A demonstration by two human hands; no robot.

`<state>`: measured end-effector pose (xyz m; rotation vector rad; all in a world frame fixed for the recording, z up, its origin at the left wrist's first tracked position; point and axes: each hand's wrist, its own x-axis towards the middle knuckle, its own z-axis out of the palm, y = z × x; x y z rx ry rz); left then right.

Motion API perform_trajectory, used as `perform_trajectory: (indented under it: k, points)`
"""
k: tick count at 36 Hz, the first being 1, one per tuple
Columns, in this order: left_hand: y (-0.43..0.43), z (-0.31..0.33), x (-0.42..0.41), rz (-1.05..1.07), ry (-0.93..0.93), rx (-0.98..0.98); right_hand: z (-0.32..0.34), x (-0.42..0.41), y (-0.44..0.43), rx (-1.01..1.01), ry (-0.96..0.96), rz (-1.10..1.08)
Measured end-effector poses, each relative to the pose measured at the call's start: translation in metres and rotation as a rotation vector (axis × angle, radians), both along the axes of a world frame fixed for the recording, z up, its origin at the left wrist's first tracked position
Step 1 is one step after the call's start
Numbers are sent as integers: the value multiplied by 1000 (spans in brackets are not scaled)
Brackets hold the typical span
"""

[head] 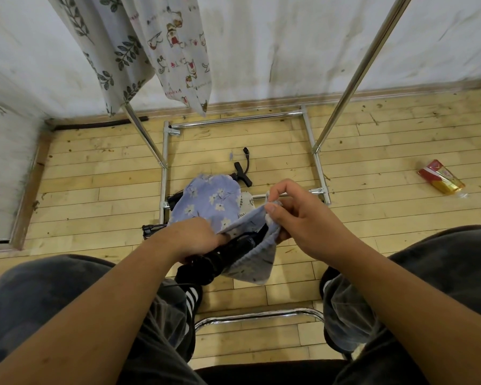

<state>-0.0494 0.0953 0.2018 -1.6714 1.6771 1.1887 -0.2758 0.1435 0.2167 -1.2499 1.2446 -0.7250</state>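
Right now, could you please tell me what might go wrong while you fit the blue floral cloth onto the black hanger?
The right hand pinches only an edge of the blue floral cloth, so it may slip and drop to the floor. The left hand grips the black hanger under loose folds, which could snag. A second hanger lies on the floor by the rack base, a trip risk on standing.

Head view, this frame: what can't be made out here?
- Black object: head view, mostly covered by the blue floral cloth; its kind is unclear.
- Left hand fingers: tucked under that cloth, which the right hand pinches.
- Rack pole: top cut off by the upper edge.
- Red packet: print too small.
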Motion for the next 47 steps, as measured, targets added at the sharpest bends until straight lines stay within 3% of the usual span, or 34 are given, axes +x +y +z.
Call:
perform_trajectory:
  k: [3, 10, 14, 22, 29, 35, 40, 47]
  points:
    - [-3, -2, 6, -9, 4, 4, 0, -1, -1, 21, 11, -40]
    - [-3, 14, 8, 104, 218, 127, -4, -6, -3, 78, 168, -178]
    - [-5, 14, 11, 100, 200, -43, -7, -8, -3, 110, 179, -222]
    - [-4, 15, 8, 546, 377, -48, -9, -8, -4, 125, 261, -238]
    - [-6, 24, 5, 643, 438, -31, -5, -7, -6, 160, 183, -253]
    - [-7, 29, 4, 866, 643, 147, -4, -10, -7, 186, 153, -332]
    - [-9, 28, 5, 862, 706, 134, -6, -12, -7, 210, 163, -378]
    - [-9, 19, 9, 635, 541, -160, -7, -14, -7, 181, 181, -397]
